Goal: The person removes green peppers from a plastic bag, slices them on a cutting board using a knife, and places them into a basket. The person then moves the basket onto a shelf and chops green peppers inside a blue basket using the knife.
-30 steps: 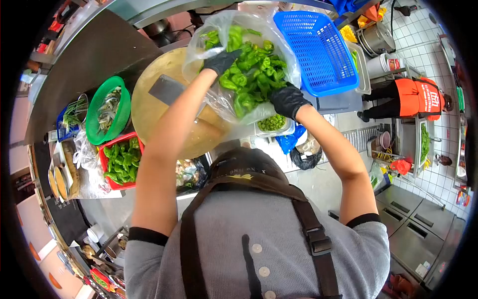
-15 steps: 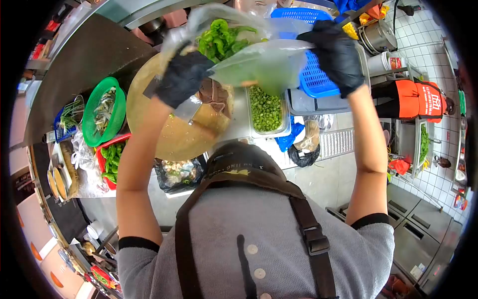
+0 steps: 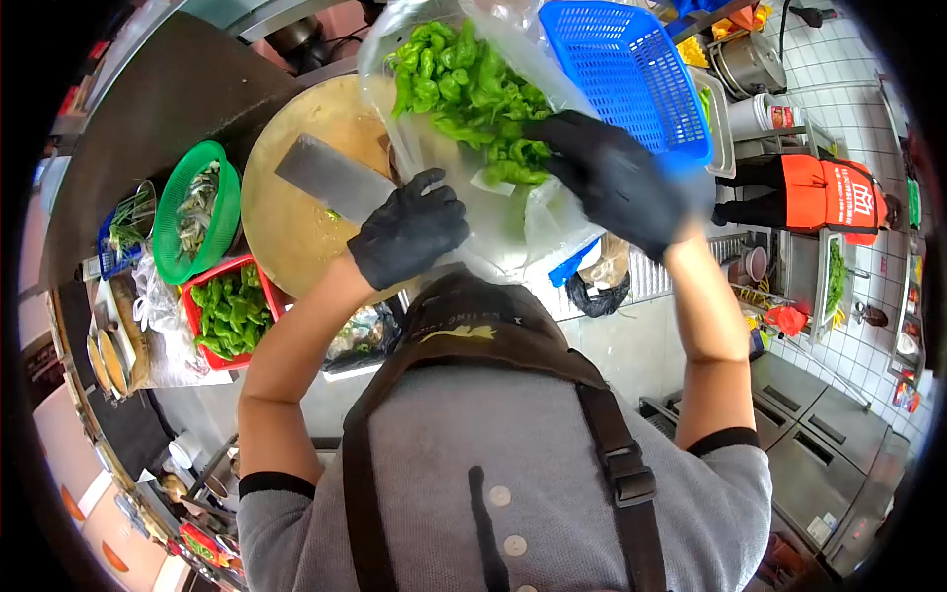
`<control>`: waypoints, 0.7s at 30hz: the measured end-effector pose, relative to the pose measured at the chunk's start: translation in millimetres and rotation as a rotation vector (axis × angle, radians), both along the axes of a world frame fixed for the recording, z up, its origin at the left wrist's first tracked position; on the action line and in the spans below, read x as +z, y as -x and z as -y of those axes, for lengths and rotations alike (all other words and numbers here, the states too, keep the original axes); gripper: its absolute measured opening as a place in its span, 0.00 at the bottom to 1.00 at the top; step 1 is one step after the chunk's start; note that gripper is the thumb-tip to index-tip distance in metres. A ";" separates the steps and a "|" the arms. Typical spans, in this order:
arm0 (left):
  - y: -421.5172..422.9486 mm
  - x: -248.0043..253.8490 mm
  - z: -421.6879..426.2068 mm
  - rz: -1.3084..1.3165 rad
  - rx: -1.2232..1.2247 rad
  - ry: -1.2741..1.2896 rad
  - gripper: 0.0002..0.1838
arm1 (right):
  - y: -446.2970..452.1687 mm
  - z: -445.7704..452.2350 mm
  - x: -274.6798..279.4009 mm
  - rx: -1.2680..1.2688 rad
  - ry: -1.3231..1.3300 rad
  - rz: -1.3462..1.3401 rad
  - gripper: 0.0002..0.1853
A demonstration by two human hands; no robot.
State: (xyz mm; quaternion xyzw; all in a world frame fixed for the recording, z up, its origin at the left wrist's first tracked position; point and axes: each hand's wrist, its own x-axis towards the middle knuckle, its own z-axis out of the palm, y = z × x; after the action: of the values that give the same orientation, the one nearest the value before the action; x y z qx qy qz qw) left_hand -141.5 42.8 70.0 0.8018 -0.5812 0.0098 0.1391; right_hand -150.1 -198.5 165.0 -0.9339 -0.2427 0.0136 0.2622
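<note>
A clear plastic bag (image 3: 552, 222) of green peppers (image 3: 464, 84) lies open-mouthed over the counter in front of me. My left hand (image 3: 409, 229), in a black glove, has its fingers curled at the near left edge of the bag. My right hand (image 3: 617, 183), also black-gloved, reaches in from the right, fingers stretched against the peppers; the wrist side is smeared by motion. Left of the bag a cleaver (image 3: 333, 178) rests on the round cutting board (image 3: 286, 232), its handle hidden behind my left hand and the bag.
A blue basket (image 3: 631, 79) stands at the back right. To the left are a green basket (image 3: 229, 187) of small fish-like pieces and a red basket (image 3: 244, 361) of green peppers. A person in an orange vest (image 3: 834, 194) stands at far right.
The bag has come down nearer me, covering the container of chopped greens, and its peppers show more fully. My left hand moved down and right; my right hand moved left and down onto the peppers.
</note>
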 end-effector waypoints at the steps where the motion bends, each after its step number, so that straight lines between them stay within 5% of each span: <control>1: 2.7 -0.6 2.9 0.045 0.002 -0.055 0.04 | -15.8 -11.5 -23.1 0.017 -0.029 -0.079 0.13; 3: 6.5 -2.3 3.5 0.076 0.009 -0.138 0.04 | -45.9 -29.8 -80.1 0.011 0.367 -0.232 0.23; 5: 10.5 -6.7 0.5 0.044 0.018 -0.191 0.03 | -65.4 -25.8 -130.2 -0.145 0.703 -0.023 0.25; 6: 11.1 -17.1 -7.0 0.020 0.019 -0.310 0.10 | -70.1 -17.9 -146.5 -0.160 0.656 -0.072 0.25; 9: -9.5 -35.3 -27.2 -0.587 0.078 -0.233 0.22 | -74.6 21.2 -177.8 -0.171 0.614 -0.262 0.27; 10: -21.2 -31.2 -24.7 -0.700 0.135 -0.123 0.33 | -71.0 32.4 -177.0 -0.190 0.549 -0.229 0.26; 13: -52.2 -38.4 -10.0 -0.787 0.469 0.066 0.26 | -60.1 57.1 -158.8 -0.245 0.179 -0.089 0.19; 16: -61.9 -43.0 16.3 -0.778 0.565 0.237 0.24 | -47.2 49.0 -138.0 -0.443 -0.264 -0.374 0.19; 19: -66.1 -85.7 44.6 -1.994 0.518 0.857 0.21 | -35.2 31.3 -138.2 -0.402 -0.487 -0.423 0.22; 21: -68.3 -89.2 57.2 -2.289 0.468 1.081 0.14 | -23.4 11.6 -119.6 -0.223 -0.469 -0.473 0.25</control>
State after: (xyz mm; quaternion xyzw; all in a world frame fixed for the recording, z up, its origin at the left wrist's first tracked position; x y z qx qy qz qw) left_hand -73.2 -14.4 -19.2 0.2780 0.0999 -0.4231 0.8566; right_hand -126.7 -210.2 45.4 -0.8399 -0.0682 0.1449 0.5185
